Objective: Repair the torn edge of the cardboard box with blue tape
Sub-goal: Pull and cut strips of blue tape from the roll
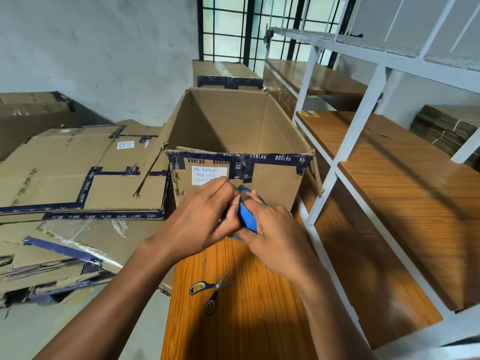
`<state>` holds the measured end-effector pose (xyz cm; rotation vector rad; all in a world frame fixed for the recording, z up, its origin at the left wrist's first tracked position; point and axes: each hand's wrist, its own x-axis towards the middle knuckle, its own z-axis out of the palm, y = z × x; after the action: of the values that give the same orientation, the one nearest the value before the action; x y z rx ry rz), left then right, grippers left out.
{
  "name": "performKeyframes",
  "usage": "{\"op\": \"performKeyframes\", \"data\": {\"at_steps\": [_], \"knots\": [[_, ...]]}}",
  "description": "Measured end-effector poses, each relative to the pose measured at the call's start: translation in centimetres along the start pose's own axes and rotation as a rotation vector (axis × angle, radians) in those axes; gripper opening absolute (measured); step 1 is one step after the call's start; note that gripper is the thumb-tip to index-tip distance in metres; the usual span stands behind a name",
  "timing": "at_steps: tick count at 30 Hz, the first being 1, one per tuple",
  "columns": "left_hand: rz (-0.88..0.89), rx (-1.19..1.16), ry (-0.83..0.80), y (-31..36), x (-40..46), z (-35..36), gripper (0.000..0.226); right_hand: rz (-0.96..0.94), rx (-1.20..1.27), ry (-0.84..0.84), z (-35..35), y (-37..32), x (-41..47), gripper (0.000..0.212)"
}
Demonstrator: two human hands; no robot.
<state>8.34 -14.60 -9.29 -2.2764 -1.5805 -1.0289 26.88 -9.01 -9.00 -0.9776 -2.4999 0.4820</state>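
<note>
Head view shows both hands meeting at the centre of the frame, just in front of the near wall of the open cardboard box [235, 141], working a roll of blue tape [248, 216].

The likeliest trouble from here seems to be the tape itself. If the free end is lifted carelessly it could split into a sliver or fold back and stick to itself, wasting a length. A strip pulled with no hand free to steady the box could also land crooked over the ragged edge at the box's right corner, right of centre, and the old dark printed tape along the rim may keep new tape from holding well.

The right hand [275, 229] has its fingers curled round the roll, gripping it from the right and below. The left hand [205, 216] has its fingers bent tightly, the tips pressed against the roll's upper face as if picking at the tape end; whether a tab is already pinched cannot be told.

Scissors [211, 291] lie untouched on the wooden surface [246, 333] in the lower centre, apart from both hands. Flattened cartons [78, 172] are stacked at the left of the frame.
</note>
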Motion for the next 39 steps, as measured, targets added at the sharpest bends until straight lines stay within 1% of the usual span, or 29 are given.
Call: {"op": "performKeyframes", "data": {"at_steps": [3,5,6,8,9,10,13,17,20,23,25,29,31,34,36,39], "knots": [[-0.029,-0.120,-0.026,-0.3,-0.5,0.0,0.019,0.008,0.016,0.003,0.3,0.1,0.0,0.042],[-0.070,-0.242,-0.001,-0.4,-0.9,-0.1,0.008,0.029,0.041,0.023,0.3,0.2,0.0,0.042],[-0.095,-0.300,0.026,-0.4,-1.1,-0.1,0.008,0.037,0.050,0.031,0.2,0.3,0.0,0.044],[-0.136,-0.343,0.072,-0.5,-1.3,-0.2,0.027,0.042,0.058,0.034,0.2,0.4,0.0,0.046],[-0.138,-0.330,0.082,-0.5,-1.3,-0.2,0.034,0.040,0.063,0.032,0.2,0.4,0.0,0.047],[-0.128,-0.314,0.086,-0.4,-1.3,-0.2,0.036,0.035,0.069,0.031,0.1,0.4,0.0,0.047],[-0.086,-0.257,0.106,-0.4,-1.2,-0.2,0.027,0.017,0.085,0.029,0.1,0.2,0.0,0.048],[-0.026,-0.162,0.171,-0.7,-1.3,-0.1,0.021,0.010,0.105,0.037,0.1,0.1,0.0,0.041],[-0.010,-0.112,0.164,-0.6,-1.4,0.0,0.018,0.001,0.095,0.047,0.2,0.1,0.1,0.042],[-0.014,-0.034,0.098,-0.4,-1.4,0.0,0.022,-0.010,0.064,0.035,0.1,-0.1,0.1,0.042],[-0.018,0.058,0.041,-0.4,-1.2,-0.1,0.023,-0.019,0.050,0.029,0.2,0.0,0.1,0.041],[-0.026,0.198,-0.152,-0.8,-0.6,-0.1,0.022,0.015,0.001,0.008,0.6,0.7,0.5,0.043],[-0.049,0.166,-0.244,-1.5,-0.2,-0.2,0.016,0.025,-0.008,0.014,1.0,1.0,0.6,0.043],[-0.126,0.039,-0.324,-2.6,1.0,-0.4,0.008,0.014,0.010,0.029,1.5,1.4,1.0,0.040],[-0.175,-0.054,-0.352,-3.1,1.6,-0.3,0.009,0.030,0.130,0.030,1.8,2.0,1.1,0.038],[-0.184,-0.112,-0.387,-3.4,1.7,0.1,0.012,0.034,0.293,0.028,2.0,2.8,0.8,0.042]]}}
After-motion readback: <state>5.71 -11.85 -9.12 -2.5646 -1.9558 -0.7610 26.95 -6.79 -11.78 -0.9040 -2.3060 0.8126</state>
